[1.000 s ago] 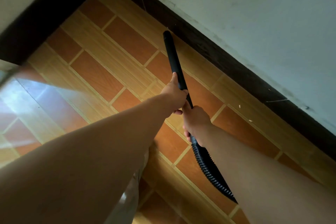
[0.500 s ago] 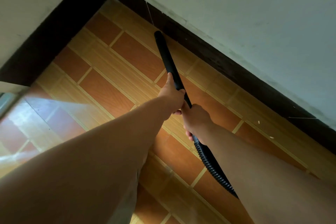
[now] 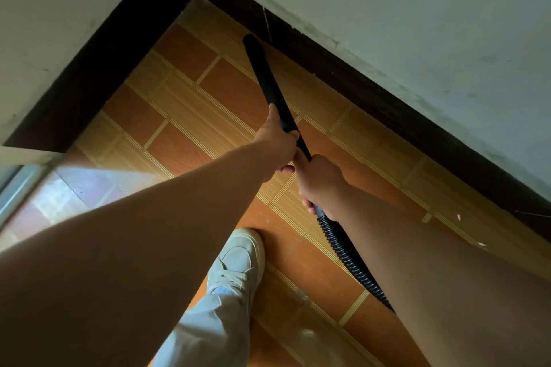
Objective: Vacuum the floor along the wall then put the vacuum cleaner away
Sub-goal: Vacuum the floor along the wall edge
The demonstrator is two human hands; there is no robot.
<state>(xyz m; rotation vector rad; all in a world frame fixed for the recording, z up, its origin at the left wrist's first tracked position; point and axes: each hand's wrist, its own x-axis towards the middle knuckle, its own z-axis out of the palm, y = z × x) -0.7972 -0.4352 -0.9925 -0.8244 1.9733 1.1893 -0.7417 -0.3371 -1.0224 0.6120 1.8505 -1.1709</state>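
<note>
Left hand (image 3: 278, 143) and right hand (image 3: 320, 179) are gripping the black vacuum wand (image 3: 265, 74), its tip working beside the skirting board (image 3: 387, 104) near the corner; flecks (image 3: 459, 217) along the wall suggest vacuuming is unfinished, with storage not yet begun.

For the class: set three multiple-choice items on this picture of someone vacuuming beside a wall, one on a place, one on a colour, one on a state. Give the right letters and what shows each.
1. Where is the tip of the black tube?
A. mid-floor, away from any wall
B. at the dark skirting board, near the corner
C. high on the pale wall

2. What colour is the shoe?
A. red
B. black
C. white

3. How is the tube held?
A. the left hand and right hand both grip it
B. by one hand only
C. it lies loose on the floor

Answers: B, the tip sits at the skirting by the corner; C, the laced shoe is white; A, both hands curl round the tube.
</note>
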